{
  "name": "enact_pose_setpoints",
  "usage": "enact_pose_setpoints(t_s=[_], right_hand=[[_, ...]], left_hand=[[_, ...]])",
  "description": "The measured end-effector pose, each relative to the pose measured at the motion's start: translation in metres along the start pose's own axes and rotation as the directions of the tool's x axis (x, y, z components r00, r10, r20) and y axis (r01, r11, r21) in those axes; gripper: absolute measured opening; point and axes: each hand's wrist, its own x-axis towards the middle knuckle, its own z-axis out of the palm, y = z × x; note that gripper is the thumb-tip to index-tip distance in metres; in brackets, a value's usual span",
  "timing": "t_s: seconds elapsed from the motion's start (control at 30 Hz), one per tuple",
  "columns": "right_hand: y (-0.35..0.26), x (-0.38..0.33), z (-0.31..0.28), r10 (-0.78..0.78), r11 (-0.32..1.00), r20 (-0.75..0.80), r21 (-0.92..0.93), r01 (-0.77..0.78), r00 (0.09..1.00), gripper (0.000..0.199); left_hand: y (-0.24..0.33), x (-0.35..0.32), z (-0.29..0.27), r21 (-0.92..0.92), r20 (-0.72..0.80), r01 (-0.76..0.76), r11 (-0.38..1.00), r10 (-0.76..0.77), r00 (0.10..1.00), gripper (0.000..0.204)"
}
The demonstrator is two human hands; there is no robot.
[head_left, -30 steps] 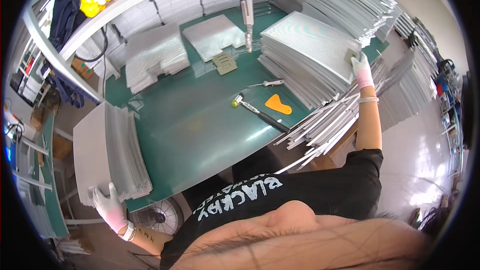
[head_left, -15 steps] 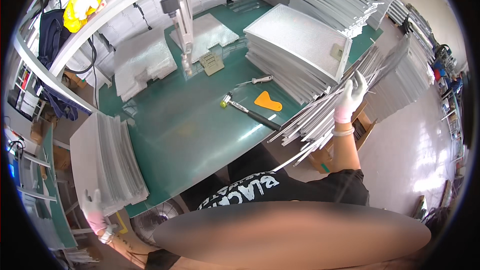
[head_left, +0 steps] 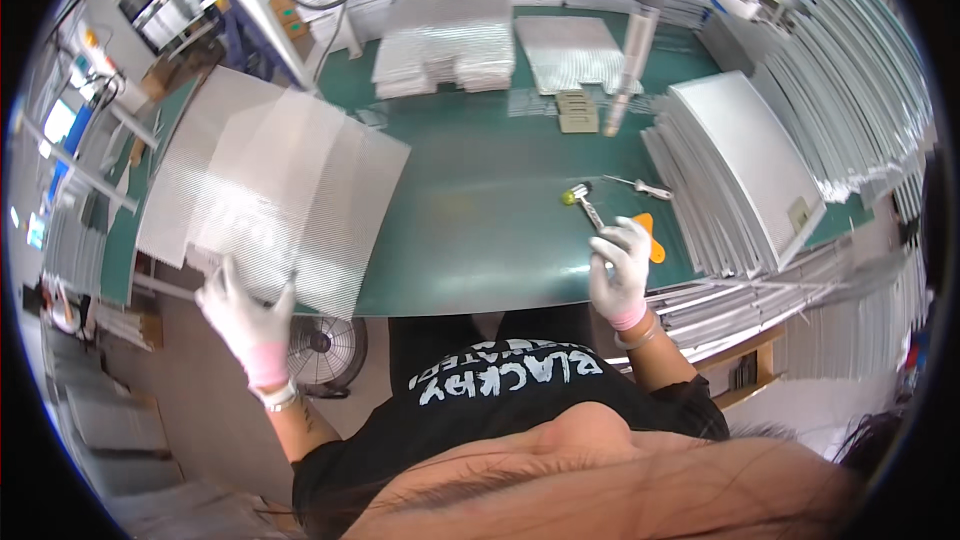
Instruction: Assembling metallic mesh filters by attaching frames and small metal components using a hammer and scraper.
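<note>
A thin pale mesh sheet point(head_left: 300, 170) slants across the left of the green table, its near right corner jutting past the front edge. At that sheet's near side is my left hand point(head_left: 250, 325) in a white glove with a pink cuff, thumb and fingers gripping the edge. My right hand point(head_left: 622, 275), gloved the same way, hovers over the table's front right with fingers loosely bent and apart, and nothing shows in it. Just beyond it lies a hammer point(head_left: 583, 197), its handle partly hidden by the hand. An orange scraper point(head_left: 655, 240) and a screwdriver point(head_left: 645, 188) lie beside it.
Framed mesh panels point(head_left: 750, 160) are stacked at the right. Two piles of mesh pieces point(head_left: 445, 45) and a small beige block point(head_left: 577, 112) sit farther back. A tool point(head_left: 640, 30) hangs over the table. A floor fan point(head_left: 325, 350) stands below the front edge.
The view has swung left. My left hand has come to the mesh sheet's near edge, and the sheet now reaches over the table. My right hand has moved from the strips at right to above the hammer.
</note>
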Motion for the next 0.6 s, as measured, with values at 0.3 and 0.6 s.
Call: enact_pose_setpoints(t_s=[0.3, 0.6], right_hand=[[0.064, 0.098, 0.128, 0.268, 0.886, 0.225, 0.324, -0.331, 0.937, 0.019], [-0.068, 0.078, 0.155, -0.315, -0.496, 0.667, 0.492, -0.716, 0.676, 0.071]], left_hand=[[-0.077, 0.010, -0.009, -0.970, 0.121, 0.199, 0.142, -0.429, 0.895, 0.051], [0.028, -0.039, -0.024, -0.646, -0.325, -0.314, 0.696, 0.121, 0.938, 0.092]])
